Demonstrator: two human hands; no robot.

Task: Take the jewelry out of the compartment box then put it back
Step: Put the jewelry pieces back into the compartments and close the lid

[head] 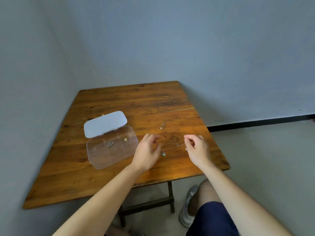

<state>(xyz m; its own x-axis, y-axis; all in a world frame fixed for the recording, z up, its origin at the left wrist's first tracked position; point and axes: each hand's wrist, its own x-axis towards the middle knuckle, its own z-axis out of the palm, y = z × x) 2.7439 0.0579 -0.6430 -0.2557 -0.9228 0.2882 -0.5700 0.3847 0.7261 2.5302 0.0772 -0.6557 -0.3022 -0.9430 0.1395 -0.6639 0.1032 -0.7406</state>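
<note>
Both hands hover over the thin chain [170, 145] lying on the desk [119, 181]. The left hand [148, 153] and right hand [198, 149] have fingers loosely curled and seem empty. Better to pinch each end and lift slowly, avoiding tangles. I count two pieces in the open compartment box [111, 151], roughly three on the desk.
</note>
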